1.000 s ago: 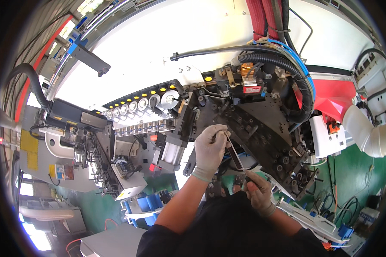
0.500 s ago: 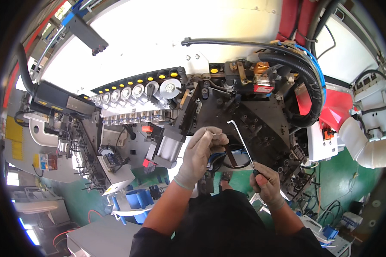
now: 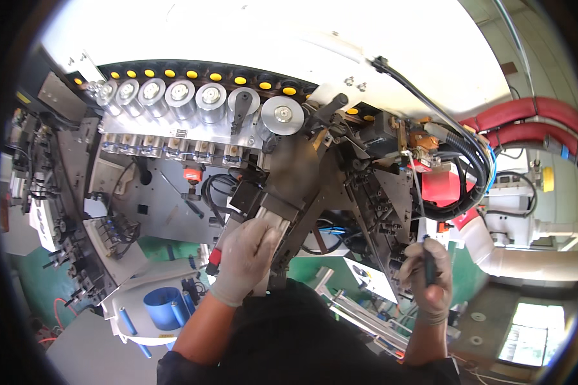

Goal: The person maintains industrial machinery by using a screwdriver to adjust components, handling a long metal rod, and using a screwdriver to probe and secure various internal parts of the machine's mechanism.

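Observation:
In thin pale gloves, my left hand (image 3: 247,256) has its fingers curled over a silver-sided metal cylinder (image 3: 273,218) on the machine's slanted arm. Whether it grips the cylinder or holds something small is hidden. My right hand (image 3: 430,282), off to the right, is closed round the black handle of a hook tool (image 3: 429,260). The tool's thin metal shaft points up toward the machine's right part; its tip is hard to make out. A row of silver rollers (image 3: 212,96) stands beyond my left hand.
Black perforated machine plates (image 3: 379,205) lie between my hands. Thick red hoses (image 3: 533,119) and a bent black conduit (image 3: 459,208) run at the right. Another thin tool (image 3: 185,197) lies on the grey plate at left. A blue cup-like holder (image 3: 166,307) stands on the lower-left tray.
My hands have moved apart: the left down and left to the cylinder, the right farther right with the hook tool. The view has shifted, bringing the rollers closer.

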A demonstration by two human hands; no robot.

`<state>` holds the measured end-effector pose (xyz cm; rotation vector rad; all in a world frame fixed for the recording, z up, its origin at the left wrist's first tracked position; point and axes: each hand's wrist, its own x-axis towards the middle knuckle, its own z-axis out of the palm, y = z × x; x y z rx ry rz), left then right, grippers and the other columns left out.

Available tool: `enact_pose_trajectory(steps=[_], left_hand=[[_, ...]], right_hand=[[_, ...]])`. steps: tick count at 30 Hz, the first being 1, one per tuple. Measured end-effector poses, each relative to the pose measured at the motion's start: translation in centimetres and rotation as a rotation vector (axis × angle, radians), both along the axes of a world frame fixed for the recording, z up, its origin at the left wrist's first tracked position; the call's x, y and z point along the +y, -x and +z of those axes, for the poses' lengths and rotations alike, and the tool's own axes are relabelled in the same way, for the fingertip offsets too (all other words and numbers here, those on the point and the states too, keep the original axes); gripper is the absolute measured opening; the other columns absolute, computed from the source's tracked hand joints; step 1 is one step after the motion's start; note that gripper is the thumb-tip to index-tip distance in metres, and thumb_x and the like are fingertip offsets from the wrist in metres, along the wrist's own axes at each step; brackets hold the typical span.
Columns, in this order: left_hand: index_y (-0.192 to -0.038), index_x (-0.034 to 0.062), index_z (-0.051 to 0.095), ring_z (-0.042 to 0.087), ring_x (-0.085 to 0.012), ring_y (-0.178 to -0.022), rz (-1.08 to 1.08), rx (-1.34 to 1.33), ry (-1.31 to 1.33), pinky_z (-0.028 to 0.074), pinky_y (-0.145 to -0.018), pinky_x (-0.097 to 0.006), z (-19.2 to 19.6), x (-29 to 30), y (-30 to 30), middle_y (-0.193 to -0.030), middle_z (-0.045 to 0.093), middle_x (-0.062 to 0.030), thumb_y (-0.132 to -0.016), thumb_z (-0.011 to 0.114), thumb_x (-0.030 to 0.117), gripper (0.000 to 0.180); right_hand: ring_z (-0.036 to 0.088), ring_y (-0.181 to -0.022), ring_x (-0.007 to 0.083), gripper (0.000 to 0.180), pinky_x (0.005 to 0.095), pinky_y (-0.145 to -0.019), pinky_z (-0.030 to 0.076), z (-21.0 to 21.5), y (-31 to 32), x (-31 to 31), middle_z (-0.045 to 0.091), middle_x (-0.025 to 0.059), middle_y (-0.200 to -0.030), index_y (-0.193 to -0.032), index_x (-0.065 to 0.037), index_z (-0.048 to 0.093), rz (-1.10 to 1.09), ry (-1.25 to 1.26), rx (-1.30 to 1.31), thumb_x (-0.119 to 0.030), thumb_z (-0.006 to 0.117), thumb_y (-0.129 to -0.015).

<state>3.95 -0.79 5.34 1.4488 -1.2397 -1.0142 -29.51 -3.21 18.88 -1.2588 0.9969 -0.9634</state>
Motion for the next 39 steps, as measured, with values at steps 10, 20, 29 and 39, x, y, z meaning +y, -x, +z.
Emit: enact_pose_trajectory(steps=[10, 20, 29, 39], left_hand=[[-0.101, 0.0041, 0.072, 0.071, -0.0327, -0.08, -0.144, -0.128, 0.301, 0.056, -0.07, -0.045, -2.7, 1.3, -4.0, -0.094, 0.074, -0.0106, -0.08, 0.07, 0.001, 0.022], [-0.123, 0.0061, 0.07, 0.068, -0.0306, -0.097, -0.576, -0.208, 0.149, 0.055, -0.079, -0.042, -3.1, -1.3, -6.0, -0.121, 0.071, -0.0147, -0.094, 0.067, 0.02, 0.032], [-0.126, 0.0078, 0.071, 0.065, -0.0205, -0.082, -0.692, -0.174, 0.19, 0.049, -0.065, -0.035, -3.5, -5.2, -6.1, -0.114, 0.071, -0.0101, -0.093, 0.064, 0.018, 0.035], [-0.122, 0.0083, 0.07, 0.064, -0.0271, -0.112, -0.603, -0.05, 0.176, 0.051, -0.074, -0.038, -4.6, -4.5, -5.6, -0.13, 0.067, -0.0123, -0.09, 0.067, 0.022, 0.035]], right_hand=[[0.066, -0.07, 0.0194, 0.072, 0.0313, -0.065, 0.05, 5.6, -8.0, -9.9, 0.069, 0.0112, -0.085, -0.12, 0.007, 0.07, -0.008, 0.728, 1.086, -0.062, 0.066, -0.101], [0.066, -0.082, 0.0141, 0.036, 0.0277, -0.075, 0.053, 3.6, -14.8, -20.8, 0.066, 0.0095, -0.101, -0.112, 0.004, 0.065, 0.042, 0.57, 1.32, -0.027, 0.077, -0.099], [0.066, -0.075, 0.0358, 0.017, 0.0418, -0.067, 0.052, 0.5, -18.5, -25.8, 0.068, 0.0148, -0.083, -0.094, -0.003, 0.07, 0.447, 0.7, 1.689, -0.007, 0.072, -0.077], [0.066, -0.071, 0.0284, 0.024, 0.0452, -0.061, 0.051, -1.6, -19.3, -23.2, 0.06, 0.006, -0.075, -0.095, -0.011, 0.069, 0.91, 0.785, 2.011, -0.014, 0.076, -0.072]])
